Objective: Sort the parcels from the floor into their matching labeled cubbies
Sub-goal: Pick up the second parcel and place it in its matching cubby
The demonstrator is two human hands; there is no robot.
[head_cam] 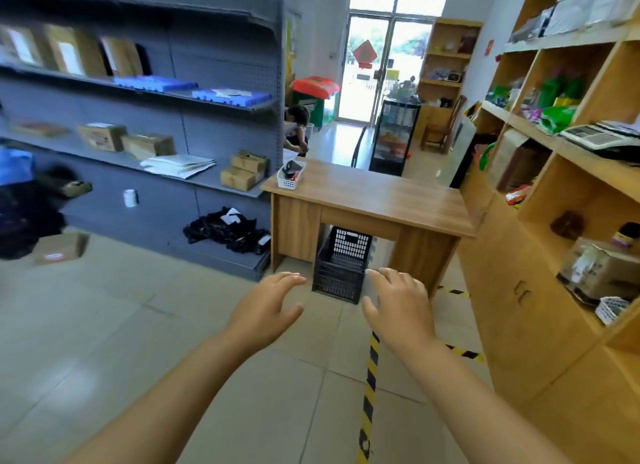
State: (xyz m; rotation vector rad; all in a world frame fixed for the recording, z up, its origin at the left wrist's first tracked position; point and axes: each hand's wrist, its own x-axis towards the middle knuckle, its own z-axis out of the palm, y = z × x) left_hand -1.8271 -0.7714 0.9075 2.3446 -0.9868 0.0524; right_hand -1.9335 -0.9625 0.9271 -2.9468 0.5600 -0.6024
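Both hands reach forward, empty, over the tiled floor toward a black crate under the worktop.

At far left a brown cardboard parcel (60, 248) with a white label lies on the floor (104, 325), blurred, in front of the grey metal shelving (214, 82), whose shelves carry more brown boxes (102, 137) and flat white mailers (180, 164); black bagged parcels (225, 229) sit on its lowest shelf. The left hand (266, 307) is stretched out palm down, fingers spread and loosely curled, holding nothing. Just beyond, between the two hands, the black slatted crate (341, 267) stands under the wooden worktop (374, 195). The right hand (400, 306) mirrors the left, open and empty. At right, wooden cubbies (568, 151) hold assorted goods.
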